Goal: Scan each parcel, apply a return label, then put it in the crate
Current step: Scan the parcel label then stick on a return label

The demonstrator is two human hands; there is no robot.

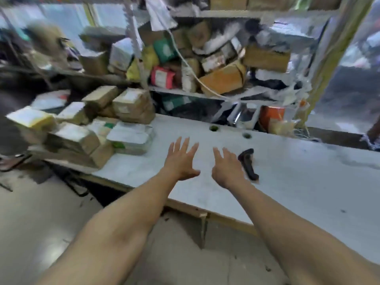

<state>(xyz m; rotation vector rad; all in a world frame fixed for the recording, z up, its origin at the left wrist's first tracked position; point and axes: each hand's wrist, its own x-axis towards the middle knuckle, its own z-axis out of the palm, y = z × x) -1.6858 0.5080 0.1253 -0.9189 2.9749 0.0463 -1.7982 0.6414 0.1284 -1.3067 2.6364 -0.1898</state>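
Beside the black scanner [247, 163] on the table [298, 182], left hand [181, 161] and right hand [226, 167] spread flat, holding nothing.

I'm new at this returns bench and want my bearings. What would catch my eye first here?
Two bare hands, the left hand and the right hand, reach out open over the white table, holding nothing. A black scanner lies just right of the right hand. A heap of parcels crowds the table's left end, and more fill the shelf behind.
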